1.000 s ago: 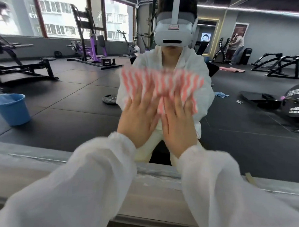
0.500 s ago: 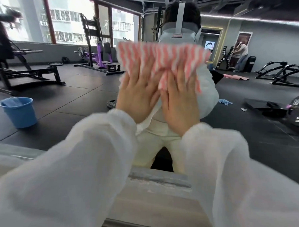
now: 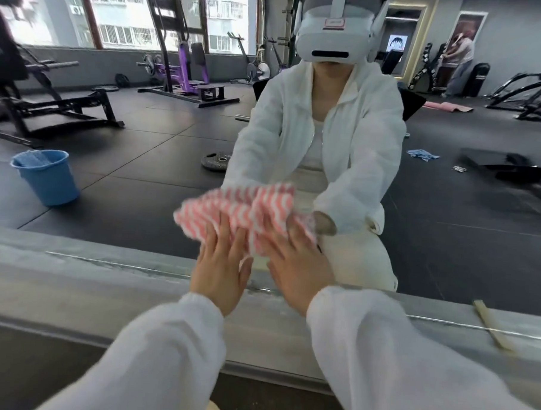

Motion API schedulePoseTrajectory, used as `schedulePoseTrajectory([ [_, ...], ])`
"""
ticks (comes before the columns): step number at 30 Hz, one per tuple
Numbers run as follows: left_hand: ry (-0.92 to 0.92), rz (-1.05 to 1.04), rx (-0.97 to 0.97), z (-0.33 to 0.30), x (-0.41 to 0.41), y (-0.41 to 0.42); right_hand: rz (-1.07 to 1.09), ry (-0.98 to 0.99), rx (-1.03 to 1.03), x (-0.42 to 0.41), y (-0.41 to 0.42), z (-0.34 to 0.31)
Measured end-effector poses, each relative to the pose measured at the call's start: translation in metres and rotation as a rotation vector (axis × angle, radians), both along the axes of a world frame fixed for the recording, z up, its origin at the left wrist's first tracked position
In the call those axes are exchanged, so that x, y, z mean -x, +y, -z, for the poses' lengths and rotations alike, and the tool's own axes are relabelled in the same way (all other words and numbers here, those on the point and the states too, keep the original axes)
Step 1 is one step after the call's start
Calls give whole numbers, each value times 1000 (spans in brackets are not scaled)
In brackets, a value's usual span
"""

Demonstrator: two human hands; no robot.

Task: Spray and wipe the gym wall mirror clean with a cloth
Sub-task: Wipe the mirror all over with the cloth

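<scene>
Gym mirror point(image 3: 125, 173) faced the person; the left hand point(image 3: 221, 274) and right hand point(image 3: 297, 268), fingers flat, pressed a soft, seemingly light striped cloth point(image 3: 244, 214) against it, best held spread wide.

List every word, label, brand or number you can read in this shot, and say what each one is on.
None can be read.
Red label on the reflected white headset: print too small and blurred.
Lit screen in the mirror's reflection: shows a picture, no readable text.
Poster on the far wall: blurred.
Striped cloth, blue bucket: no lettering visible.
</scene>
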State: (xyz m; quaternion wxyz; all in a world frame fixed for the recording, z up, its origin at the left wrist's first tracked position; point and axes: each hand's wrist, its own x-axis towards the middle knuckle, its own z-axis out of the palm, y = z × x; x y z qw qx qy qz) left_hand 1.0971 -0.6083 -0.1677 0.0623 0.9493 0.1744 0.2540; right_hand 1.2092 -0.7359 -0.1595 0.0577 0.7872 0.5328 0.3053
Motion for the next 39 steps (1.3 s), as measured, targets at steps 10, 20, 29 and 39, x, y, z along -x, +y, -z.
schedulePoseTrajectory([
  [10, 321, -163, 423, 71, -8, -29, 88, 369, 121, 28, 2, 67],
  [20, 473, 300, -168, 62, -28, -85, 257, 288, 274, -10, -118, 66],
  [29, 504, 388, -494, 52, -67, -128, 431, 504, 34, -19, -170, 78],
  [39, 79, 478, -366, -138, -103, -161, 444, 481, -515, -41, -177, -108],
])
